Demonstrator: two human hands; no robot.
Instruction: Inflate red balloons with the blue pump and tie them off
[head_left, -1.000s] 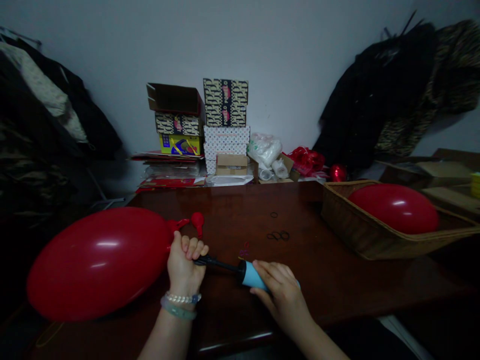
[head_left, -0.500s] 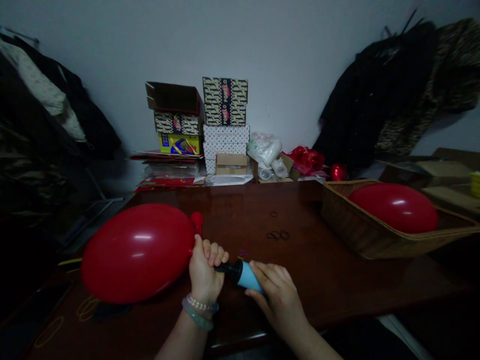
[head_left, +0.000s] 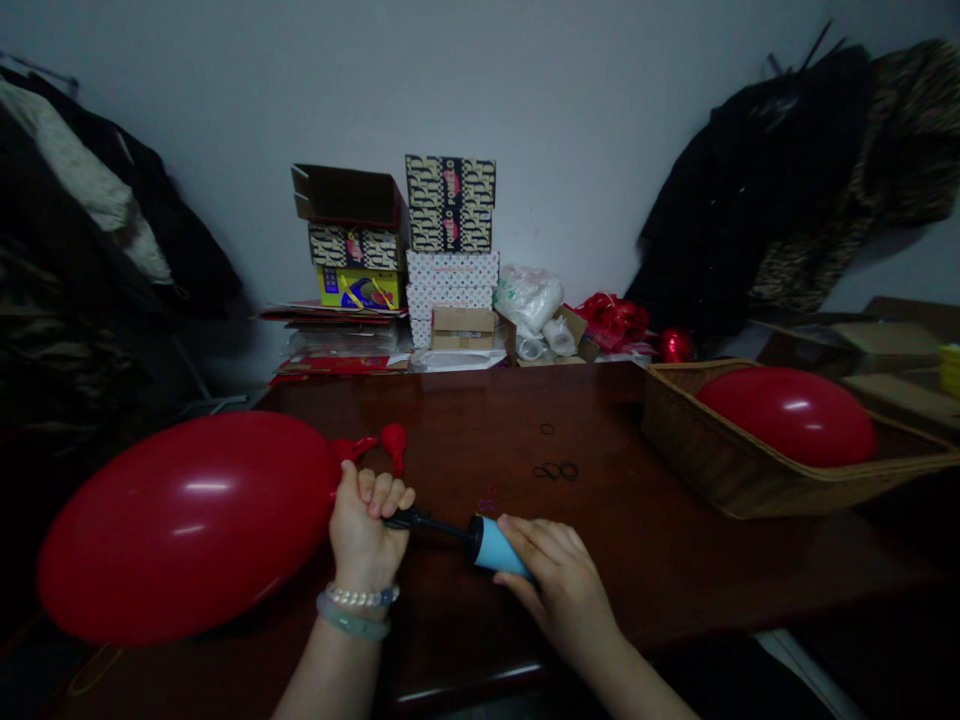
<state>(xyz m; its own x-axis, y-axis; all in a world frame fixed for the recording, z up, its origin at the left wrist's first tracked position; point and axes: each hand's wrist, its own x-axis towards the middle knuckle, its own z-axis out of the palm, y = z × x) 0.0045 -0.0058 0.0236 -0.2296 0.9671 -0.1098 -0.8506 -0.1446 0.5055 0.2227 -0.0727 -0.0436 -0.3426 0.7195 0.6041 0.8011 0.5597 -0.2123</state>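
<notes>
My left hand [head_left: 369,525] is closed round the neck of a large inflated red balloon [head_left: 187,525] and the black nozzle end of a hand pump. The balloon reaches out to the left over the table. My right hand [head_left: 559,580] wraps the light blue barrel of the pump [head_left: 496,548]. A thin black rod shows between the nozzle end and the barrel. Just beyond my left hand, uninflated red balloons [head_left: 394,440] lie on the table.
Black rings [head_left: 556,470] and small coloured bands [head_left: 487,499] lie on the dark wooden table [head_left: 600,410]. A wicker basket [head_left: 697,455] at the right holds another red balloon [head_left: 795,415]. Stacked boxes [head_left: 452,275] stand at the back wall.
My left hand has moved left, away from my right, baring the pump's rod. The held balloon has shifted left and looks larger. More uninflated red balloons show behind it.
</notes>
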